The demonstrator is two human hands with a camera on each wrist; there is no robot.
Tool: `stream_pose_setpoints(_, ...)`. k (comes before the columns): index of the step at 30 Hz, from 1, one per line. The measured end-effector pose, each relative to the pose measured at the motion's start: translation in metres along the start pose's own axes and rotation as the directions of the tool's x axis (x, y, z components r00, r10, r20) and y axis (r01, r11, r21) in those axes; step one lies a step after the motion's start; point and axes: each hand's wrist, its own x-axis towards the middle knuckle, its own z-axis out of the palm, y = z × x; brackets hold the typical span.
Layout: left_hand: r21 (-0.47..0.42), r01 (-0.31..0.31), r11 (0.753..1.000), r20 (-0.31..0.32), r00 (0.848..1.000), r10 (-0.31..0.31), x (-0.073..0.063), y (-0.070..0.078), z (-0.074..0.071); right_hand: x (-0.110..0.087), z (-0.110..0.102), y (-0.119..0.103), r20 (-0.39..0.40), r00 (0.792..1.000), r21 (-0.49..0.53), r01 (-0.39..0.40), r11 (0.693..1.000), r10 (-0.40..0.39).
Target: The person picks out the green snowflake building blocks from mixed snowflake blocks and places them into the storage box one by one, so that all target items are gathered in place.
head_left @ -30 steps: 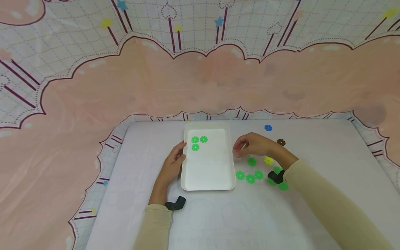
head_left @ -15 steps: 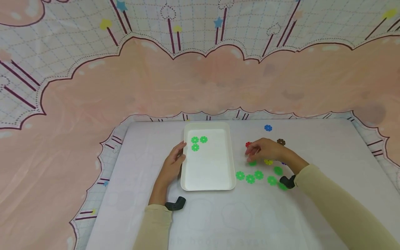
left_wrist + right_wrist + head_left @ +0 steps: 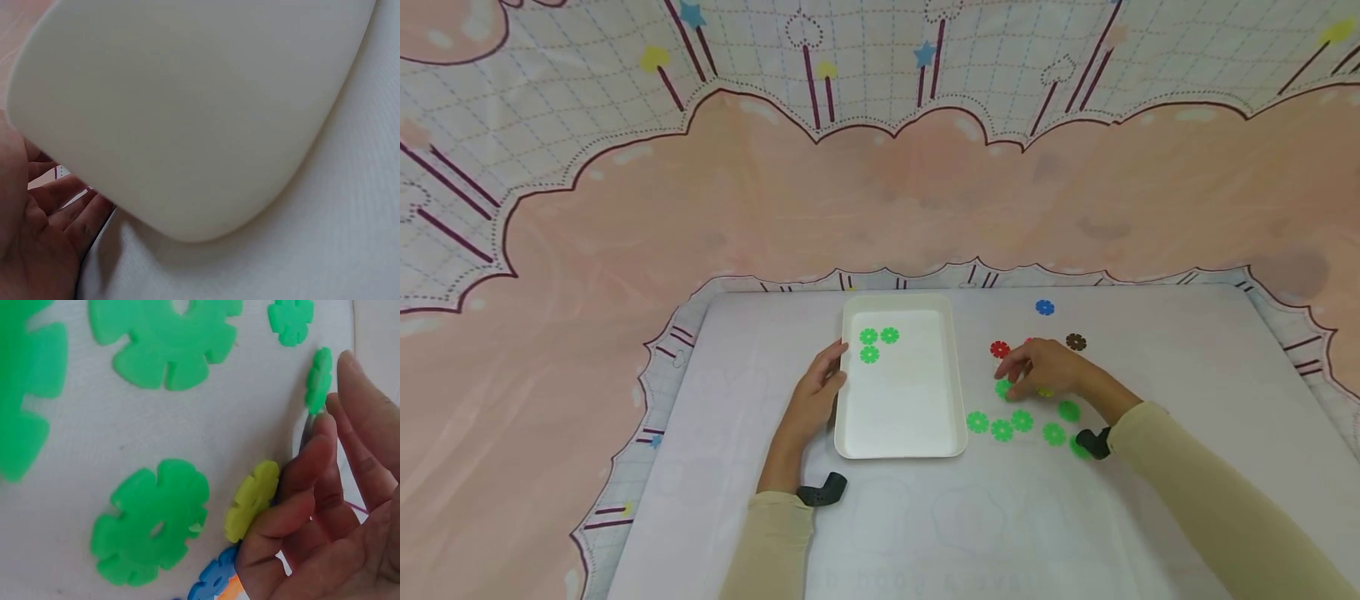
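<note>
A white rectangular tray has three green flower-shaped plastic discs in its far left corner. My left hand holds the tray's left side, fingertips at the rim; in the left wrist view the tray's wall hides part of the fingers. My right hand is over the loose discs right of the tray, fingers loosely bent. Its fingertips are right at a green disc, with the thumb apart from it. Beside the curled fingers lie a yellow disc and a blue disc.
Several green discs lie near the tray's lower right side. A red disc, a brown disc and a blue disc lie farther back. White cloth covers the table; a patterned sheet hangs behind.
My right hand has moved away from the tray's right edge to the discs on the right, then slightly lower over a green one. The left hand and tray have stayed put.
</note>
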Motion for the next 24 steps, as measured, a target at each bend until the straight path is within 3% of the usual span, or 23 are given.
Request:
stream_pose_setpoints(18,-0.014,0.002,1.000,0.002,1.000,-0.002,-0.0009,0.0002,-0.0002,0.0051,0.0056,-0.0008,-0.048,0.999,-0.052,-0.012,0.999,0.009)
stream_pose_setpoints(24,-0.036,0.000,0.999,0.005,1.000,0.000,0.0002,0.0007,-0.0002,0.0018,0.0027,0.0052,-0.034,0.999,-0.017,-0.025,1.000,0.024)
